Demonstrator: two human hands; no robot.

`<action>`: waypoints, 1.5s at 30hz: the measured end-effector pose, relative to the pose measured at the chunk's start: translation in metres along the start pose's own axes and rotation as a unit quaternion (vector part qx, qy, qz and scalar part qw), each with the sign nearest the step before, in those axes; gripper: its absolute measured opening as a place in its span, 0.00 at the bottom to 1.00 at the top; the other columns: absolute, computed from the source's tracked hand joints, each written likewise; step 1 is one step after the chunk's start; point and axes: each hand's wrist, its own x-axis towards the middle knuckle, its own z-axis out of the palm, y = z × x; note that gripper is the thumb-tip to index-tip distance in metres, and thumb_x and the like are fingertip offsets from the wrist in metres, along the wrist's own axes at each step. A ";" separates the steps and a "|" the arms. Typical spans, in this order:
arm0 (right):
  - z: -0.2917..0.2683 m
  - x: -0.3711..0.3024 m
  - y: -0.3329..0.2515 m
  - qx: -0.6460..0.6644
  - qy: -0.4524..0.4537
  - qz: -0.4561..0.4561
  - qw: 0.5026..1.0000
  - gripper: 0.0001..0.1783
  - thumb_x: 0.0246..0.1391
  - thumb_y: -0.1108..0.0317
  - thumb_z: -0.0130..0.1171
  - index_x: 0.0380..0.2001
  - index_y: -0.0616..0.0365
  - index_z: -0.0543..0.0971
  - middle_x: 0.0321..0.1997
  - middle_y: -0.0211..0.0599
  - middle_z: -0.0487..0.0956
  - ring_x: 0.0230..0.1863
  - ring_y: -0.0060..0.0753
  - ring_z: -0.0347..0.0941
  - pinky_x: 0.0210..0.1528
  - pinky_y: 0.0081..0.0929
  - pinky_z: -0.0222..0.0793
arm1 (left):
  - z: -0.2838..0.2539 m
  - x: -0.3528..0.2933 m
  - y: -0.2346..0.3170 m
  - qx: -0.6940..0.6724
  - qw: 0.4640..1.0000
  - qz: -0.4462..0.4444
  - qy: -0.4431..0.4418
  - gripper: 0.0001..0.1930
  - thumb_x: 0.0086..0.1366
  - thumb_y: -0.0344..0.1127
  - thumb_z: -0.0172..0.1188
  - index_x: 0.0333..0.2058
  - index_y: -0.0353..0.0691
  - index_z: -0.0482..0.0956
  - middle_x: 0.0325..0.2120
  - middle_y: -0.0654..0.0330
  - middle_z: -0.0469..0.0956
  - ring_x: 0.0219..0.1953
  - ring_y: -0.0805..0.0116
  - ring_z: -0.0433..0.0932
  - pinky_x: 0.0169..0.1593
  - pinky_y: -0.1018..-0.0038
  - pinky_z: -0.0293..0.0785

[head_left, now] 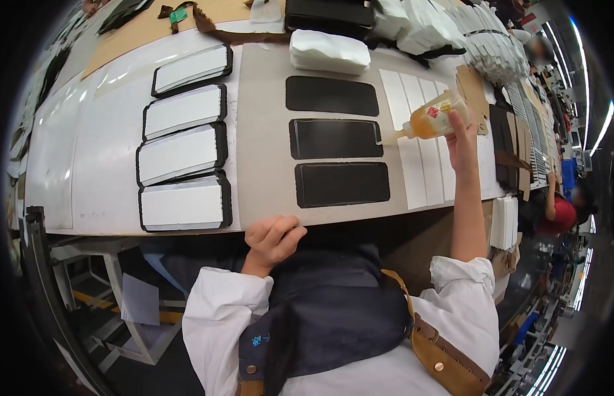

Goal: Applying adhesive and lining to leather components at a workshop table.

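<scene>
My right hand (460, 142) grips a clear squeeze bottle (436, 119) holding amber liquid, tilted so its narrow nozzle points left. The tip is close to the right end of the middle black panel (336, 139); whether it touches, I cannot tell. That panel lies between two similar rounded black panels, a far one (332, 96) and a near one (342, 185), and thin pale lines run along the edges of the middle and near ones. At the table's front edge, left of the near panel, my left hand (276, 239) is curled into a loose fist with nothing visible in it.
On the left, several black pieces topped with white strips (183, 203) form a column. A white stack of pads (329, 51) stands beyond the panels. Long white strips (412, 170) lie to the right. A person in red (556, 215) is at far right.
</scene>
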 end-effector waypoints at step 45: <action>0.094 -0.157 0.025 -0.135 0.163 -0.200 0.957 0.41 0.49 0.61 0.71 0.58 0.60 0.57 0.56 0.46 0.65 0.58 0.38 0.64 0.62 0.35 0.61 | 0.000 -0.001 -0.002 -0.019 1.000 -0.005 0.002 0.10 0.47 0.26 0.62 0.24 0.55 0.79 0.29 0.74 0.77 0.31 0.74 0.75 0.33 0.77 0.66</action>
